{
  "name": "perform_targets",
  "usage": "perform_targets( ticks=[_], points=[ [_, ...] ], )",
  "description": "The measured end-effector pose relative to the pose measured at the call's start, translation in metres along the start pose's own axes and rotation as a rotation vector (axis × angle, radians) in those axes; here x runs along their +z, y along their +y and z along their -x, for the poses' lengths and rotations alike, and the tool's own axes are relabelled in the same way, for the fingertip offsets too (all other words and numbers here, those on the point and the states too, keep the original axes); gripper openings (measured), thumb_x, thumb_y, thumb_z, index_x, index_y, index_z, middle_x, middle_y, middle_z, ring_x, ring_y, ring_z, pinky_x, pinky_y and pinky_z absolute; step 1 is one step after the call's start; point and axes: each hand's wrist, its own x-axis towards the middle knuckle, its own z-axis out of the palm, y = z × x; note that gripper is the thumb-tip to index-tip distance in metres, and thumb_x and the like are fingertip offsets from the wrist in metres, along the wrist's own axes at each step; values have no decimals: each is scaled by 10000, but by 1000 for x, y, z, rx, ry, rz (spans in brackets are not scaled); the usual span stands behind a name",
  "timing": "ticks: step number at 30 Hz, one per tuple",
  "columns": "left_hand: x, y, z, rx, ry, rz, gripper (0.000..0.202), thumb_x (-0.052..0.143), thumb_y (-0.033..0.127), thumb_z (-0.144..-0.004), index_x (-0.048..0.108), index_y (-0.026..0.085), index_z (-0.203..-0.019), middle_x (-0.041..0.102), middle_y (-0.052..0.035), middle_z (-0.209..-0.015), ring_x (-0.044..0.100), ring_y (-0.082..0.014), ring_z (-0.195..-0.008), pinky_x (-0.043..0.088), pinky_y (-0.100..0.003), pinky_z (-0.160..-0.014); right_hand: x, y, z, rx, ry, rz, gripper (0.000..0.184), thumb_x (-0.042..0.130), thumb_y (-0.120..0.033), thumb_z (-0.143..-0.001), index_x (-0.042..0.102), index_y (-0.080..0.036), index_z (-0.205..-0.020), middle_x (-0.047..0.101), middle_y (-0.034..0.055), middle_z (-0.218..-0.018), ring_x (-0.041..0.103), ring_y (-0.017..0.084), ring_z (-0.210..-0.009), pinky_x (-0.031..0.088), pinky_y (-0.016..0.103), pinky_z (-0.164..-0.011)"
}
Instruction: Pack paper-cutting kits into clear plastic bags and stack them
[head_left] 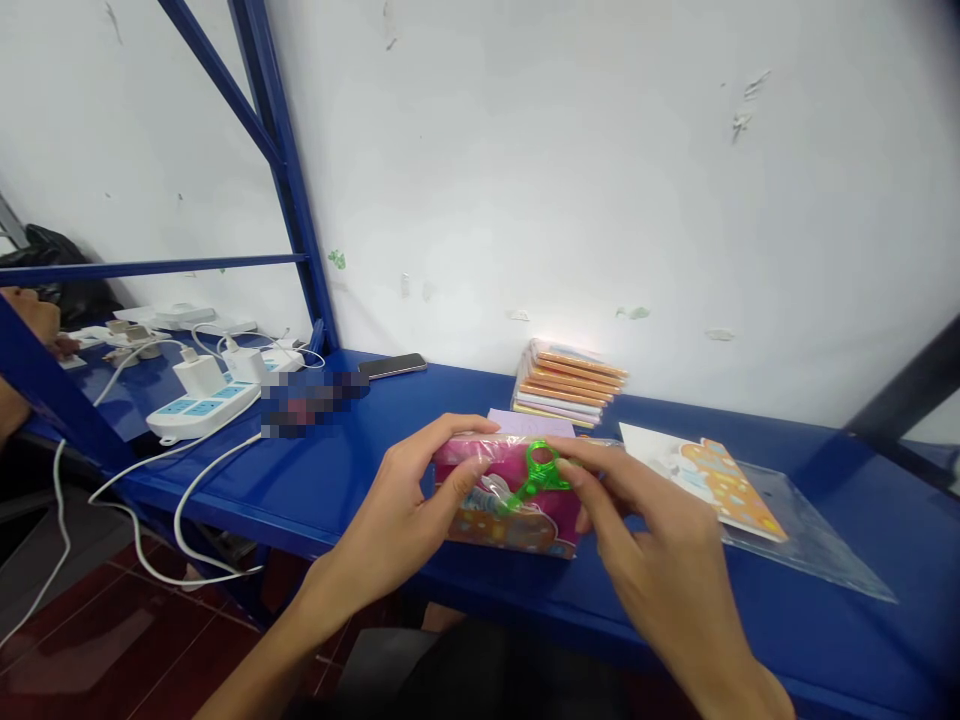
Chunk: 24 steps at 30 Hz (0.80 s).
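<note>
My left hand (401, 500) grips the left end of a pink printed packet (510, 525) in clear plastic wrap. My right hand (645, 530) comes in from the right, its fingertips pinching a translucent green plastic loop-shaped piece (545, 472) lying against the packet's top. A small clear wrapped item (491, 492) sits under my left thumb, partly hidden. A lilac paper sheet (530, 423) shows behind the packet. Both hands rest just above the blue metal shelf (810, 620).
A stack of orange-and-white booklets (570, 385) and a phone (392, 365) stand against the white wall. A clear sleeve (806, 530) holds an orange card. At left are a power strip (202, 410), chargers, white cables and a pixelated patch. Below is a dark red tiled floor.
</note>
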Motion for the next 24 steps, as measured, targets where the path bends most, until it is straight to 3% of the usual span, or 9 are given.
perform_targets(
  ticks=[3,8,14,17,20,22,24],
  points=[
    [0,0,0,12,4,-6,258,579,349,-998,682,267,-1220,718,-39,-1241,669,-228,-1124,514,-350,-1016,-4,-1,-1,-10,-47,-3,269,532,-259,-1029,739,-322,-1188,791,8,-1036,732,188,-726,596,310,-691],
    [1,0,-1,17,10,-9,264,572,357,-1000,686,270,-1221,722,-43,-1241,668,-238,-1139,514,-360,-1020,-3,-4,0,-105,-156,-13,288,488,-207,-1042,715,-307,-1190,744,31,-1168,712,218,-1051,589,312,-824],
    [1,0,-1,22,9,-20,282,576,369,-999,680,260,-1237,722,-45,-1245,673,-239,-1131,514,-358,-1025,1,-5,4,-149,-156,44,322,516,-188,-1012,690,-309,-1254,644,63,-1200,671,185,-899,573,310,-730],
    [1,-1,0,9,0,-8,291,598,357,-989,668,272,-1259,714,-39,-1265,676,-234,-1133,530,-339,-1001,-5,-8,4,-146,-93,64,310,522,-195,-1008,673,-306,-1254,679,58,-1090,626,176,-742,550,317,-676],
    [2,-1,0,-7,-6,4,299,653,326,-958,664,274,-1251,714,-32,-1254,688,-223,-1098,554,-311,-950,-14,-7,0,-107,82,165,237,597,-273,-983,683,-311,-1201,664,58,-1019,528,149,-585,533,327,-618],
    [3,-1,-1,-3,3,10,258,652,316,-960,682,268,-1211,722,-30,-1220,696,-214,-1067,562,-297,-920,-19,-2,-3,-86,139,252,308,659,-350,-947,667,-311,-1253,647,84,-1122,588,179,-668,565,369,-690],
    [4,-3,-1,1,21,18,219,636,325,-971,699,266,-1172,727,-31,-1187,700,-209,-1042,566,-291,-894,-23,7,-7,-93,75,260,365,675,-377,-935,652,-310,-1293,655,89,-1223,671,253,-906,576,431,-852]
  ],
)
